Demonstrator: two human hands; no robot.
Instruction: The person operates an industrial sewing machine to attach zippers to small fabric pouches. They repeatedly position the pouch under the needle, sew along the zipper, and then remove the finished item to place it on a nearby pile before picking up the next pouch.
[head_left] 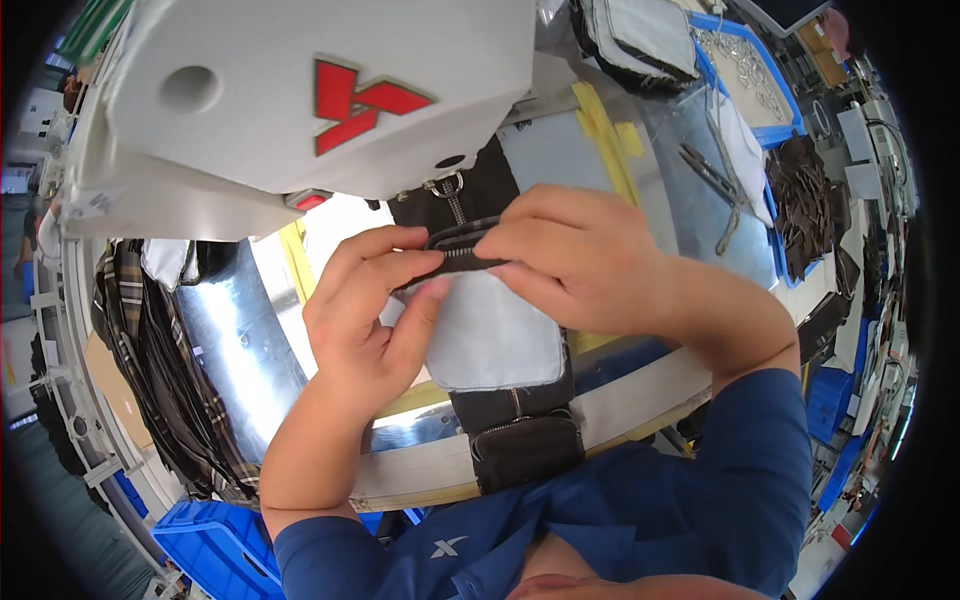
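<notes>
My left hand (365, 310) and my right hand (590, 255) meet over the work surface, each pinching one end of a dark zippered fabric piece (462, 256). Its edge is folded up, and a row of metal zipper teeth shows between my fingertips. A pale grey-white lining (495, 335) hangs from it toward me. Beneath lies a long black fabric panel (465, 408), with a metal ring (445, 185) at its far part. At the panel's near end, a small black zippered pouch (527, 450) reaches over the table edge. My fingers hide both ends of the zippered piece.
A white sewing machine head (250, 110) rises at the far left. Plaid dark fabric pieces (165, 370) are stacked at left, above a blue bin (215, 545). To the right are pliers-like tools (712, 175), brown pieces (805, 200) and a blue tray (795, 132) of metal parts.
</notes>
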